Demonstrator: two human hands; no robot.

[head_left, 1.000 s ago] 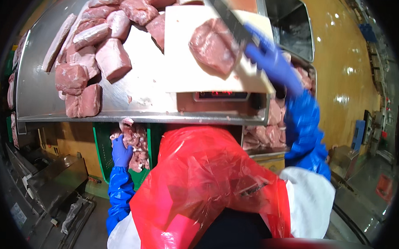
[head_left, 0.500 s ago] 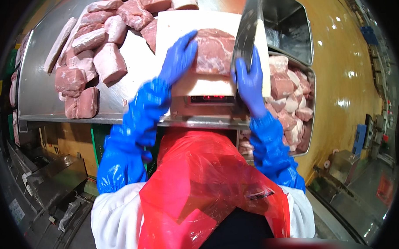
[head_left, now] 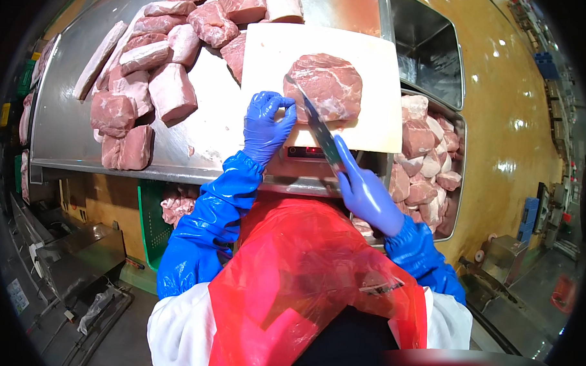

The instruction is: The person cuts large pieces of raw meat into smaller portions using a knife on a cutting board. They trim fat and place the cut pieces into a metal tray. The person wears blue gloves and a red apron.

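Note:
A round slab of raw meat (head_left: 332, 87) lies on the white cutting board (head_left: 380, 76). My right hand (head_left: 370, 198), in a blue glove, is closed on a large knife (head_left: 319, 131); its index finger stretches forward along the knife. The blade slants to the upper left, its tip over the meat's left side. Beside the meat's lower left edge, my left hand (head_left: 268, 130) is closed, with thumb and forefinger curled together. Whether a scrap is pinched there cannot be made out. Under the board's near edge shows a red-lit display (head_left: 305, 152).
Several meat pieces (head_left: 172, 91) are heaped on the metal table (head_left: 69, 133) at left. To the right stand a metal tub (head_left: 461, 169) full of meat chunks and a metal bin (head_left: 433, 49) behind it. A green crate (head_left: 150, 233) with meat sits below the table edge.
The knife has swung from upright at the meat's right side to slanting across its lower left. My right hand came down toward me; my left hand left the meat's side and curled shut.

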